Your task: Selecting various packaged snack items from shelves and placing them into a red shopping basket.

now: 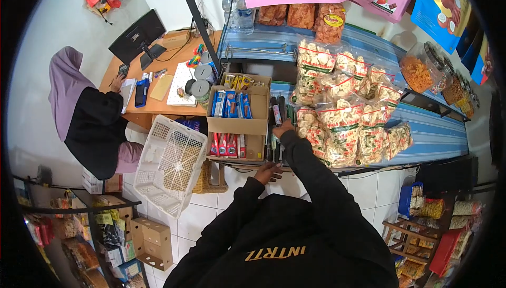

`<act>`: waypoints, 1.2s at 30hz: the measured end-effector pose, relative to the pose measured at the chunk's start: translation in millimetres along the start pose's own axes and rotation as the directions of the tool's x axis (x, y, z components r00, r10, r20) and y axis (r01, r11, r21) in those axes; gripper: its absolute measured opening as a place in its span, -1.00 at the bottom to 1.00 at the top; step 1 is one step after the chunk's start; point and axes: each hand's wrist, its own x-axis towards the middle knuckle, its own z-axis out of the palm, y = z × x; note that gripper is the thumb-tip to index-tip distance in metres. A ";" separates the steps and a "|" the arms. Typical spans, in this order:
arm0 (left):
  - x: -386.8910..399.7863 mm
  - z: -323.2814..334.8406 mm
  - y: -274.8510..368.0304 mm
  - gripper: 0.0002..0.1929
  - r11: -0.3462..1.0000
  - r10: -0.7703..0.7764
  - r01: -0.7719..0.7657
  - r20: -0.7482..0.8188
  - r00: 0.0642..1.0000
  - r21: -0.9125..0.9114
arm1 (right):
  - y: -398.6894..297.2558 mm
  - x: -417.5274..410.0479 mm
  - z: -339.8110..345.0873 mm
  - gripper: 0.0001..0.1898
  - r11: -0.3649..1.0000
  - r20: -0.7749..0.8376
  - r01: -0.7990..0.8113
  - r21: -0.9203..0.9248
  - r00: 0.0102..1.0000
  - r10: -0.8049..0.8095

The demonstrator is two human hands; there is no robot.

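My right hand [283, 128] reaches into a narrow gap on the display shelf. It is at a row of dark, slim packages [273, 145], and a pinkish label [276, 114] shows beside its fingers. Whether it grips one of them is hidden. Lower down, my left hand [269, 172] is by the shelf's front edge, fingers apart, near the ends of those packages. Left of the gap stand cardboard display boxes [237, 126] holding blue packets [231, 105] and red packets [227, 145]. Clear bags of pale crackers [340, 127] are stacked just right of my right hand.
A white plastic crate [148, 185] sits tilted at left. Beyond it, a person [93, 118] works at a wooden desk [158, 108] with a monitor [137, 36]. Snack jars [417, 70] line the back right. Snack racks [114, 209] and a wooden stool [411, 234] stand behind me.
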 end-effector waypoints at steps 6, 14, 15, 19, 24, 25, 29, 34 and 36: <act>-7.8 11.0 36.0 -0.57 0.964 0.138 -0.122 0.052 0.989 -0.234 | 63.1 -38.2 -2.0 -0.27 0.854 -0.228 0.437 0.283 0.895 -0.383; -27.0 82.0 63.3 -0.62 0.894 0.382 -0.350 0.070 0.921 -0.281 | 44.6 -246.4 -89.8 -0.16 0.817 -0.248 0.487 0.308 0.870 -0.425; -37.7 96.8 67.6 -0.62 0.892 0.375 -0.333 0.088 0.923 -0.307 | 50.1 -258.2 -102.4 -0.16 0.823 -0.274 0.475 0.312 0.874 -0.401; -65.4 147.0 60.1 -0.64 0.895 0.419 -0.364 0.202 0.885 -0.259 | 81.0 -315.1 -154.6 -0.23 0.679 -0.204 0.472 0.563 0.875 -0.439; -83.5 221.9 44.8 -0.62 0.923 0.385 -0.317 0.487 0.784 -0.219 | 149.6 -377.5 -197.2 -0.32 0.748 -0.244 0.360 0.558 0.932 -0.266; -87.9 238.0 41.6 -0.60 0.940 0.340 -0.284 0.551 0.762 -0.187 | 166.5 -389.0 -201.8 -0.31 0.732 -0.295 0.382 0.564 0.921 -0.254; -98.7 314.6 10.6 -0.57 0.953 0.238 -0.301 0.708 0.665 -0.038 | 236.3 -439.8 -220.9 -0.28 0.603 -0.394 0.407 0.686 0.905 -0.163; -128.3 430.1 -34.2 -0.59 0.937 0.037 -0.316 0.857 0.513 0.149 | 328.0 -508.1 -238.3 -0.33 0.573 -0.583 0.475 0.668 0.813 0.006; -128.7 472.2 -58.2 -0.59 0.917 0.029 -0.369 0.899 0.437 0.149 | 365.8 -530.7 -245.2 -0.40 0.736 -0.700 0.402 0.545 0.701 0.135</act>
